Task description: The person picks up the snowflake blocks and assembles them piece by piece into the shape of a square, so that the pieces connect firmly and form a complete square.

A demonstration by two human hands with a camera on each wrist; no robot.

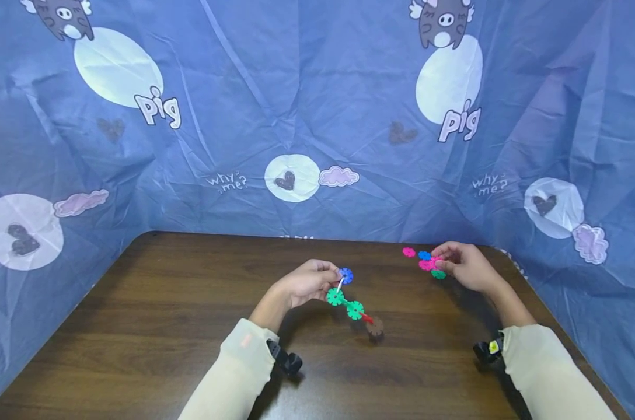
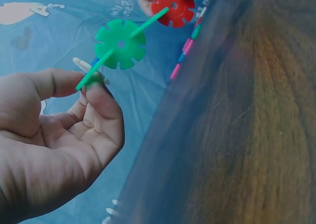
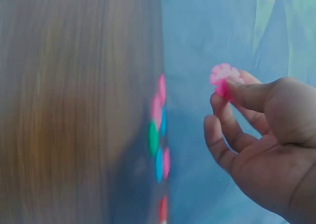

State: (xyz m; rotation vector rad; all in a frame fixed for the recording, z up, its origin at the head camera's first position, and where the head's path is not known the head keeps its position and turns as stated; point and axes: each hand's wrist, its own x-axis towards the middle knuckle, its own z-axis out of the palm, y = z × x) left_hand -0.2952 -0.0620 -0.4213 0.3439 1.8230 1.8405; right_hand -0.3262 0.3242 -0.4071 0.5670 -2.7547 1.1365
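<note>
My left hand [image 1: 307, 284] pinches a linked chain of notched snowflake discs between thumb and fingers, held above the table. Along the chain run a blue disc [image 1: 346, 276], a white disc [image 1: 341, 284] seen edge-on, green discs [image 1: 355, 310], a red disc [image 2: 173, 7] and a brown disc [image 1: 375, 328]. Over at the right, my right hand [image 1: 468, 267] holds a pink snowflake disc [image 3: 224, 78] between thumb and fingertips, raised off the table. Near that hand lie loose pink discs [image 1: 409, 252], a blue disc [image 1: 425, 255] and a green disc [image 1: 439, 274].
Dark wood-grain table [image 1: 191, 350] spreads beneath both hands. Behind it and along its sides hangs a blue printed cloth [image 1: 349, 116]. In the right wrist view, several loose discs, including a green disc [image 3: 153, 138] and a red disc [image 3: 163, 208], lie near the table's edge.
</note>
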